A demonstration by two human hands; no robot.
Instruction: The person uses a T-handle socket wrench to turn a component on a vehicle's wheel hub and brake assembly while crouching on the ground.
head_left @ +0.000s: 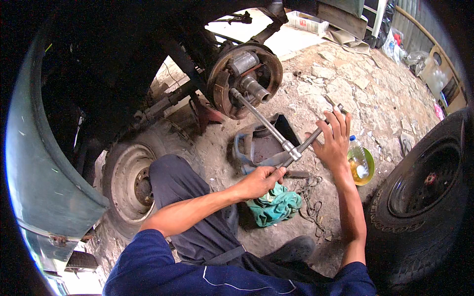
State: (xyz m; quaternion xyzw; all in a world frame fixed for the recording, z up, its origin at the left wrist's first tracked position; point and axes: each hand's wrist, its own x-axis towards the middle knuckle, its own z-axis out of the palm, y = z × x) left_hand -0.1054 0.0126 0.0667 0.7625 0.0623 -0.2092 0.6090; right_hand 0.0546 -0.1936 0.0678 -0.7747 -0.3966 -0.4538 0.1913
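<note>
Ahead, at the far side, the exposed brake assembly (242, 64) meets a long socket extension (264, 122), seemingly mid-turn on a fastener. The left hand (264, 180) grips its crossbar's (307, 143) near end; the right hand (335, 143), fingers loosely extended, braces the far end. Turning looks to need even pressure.

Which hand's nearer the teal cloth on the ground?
Left. In the picture, the left hand, on the T-handle bar's lower end, is just above the teal cloth; the right hand, by the bar's upper end, is farther, up and right.
</note>
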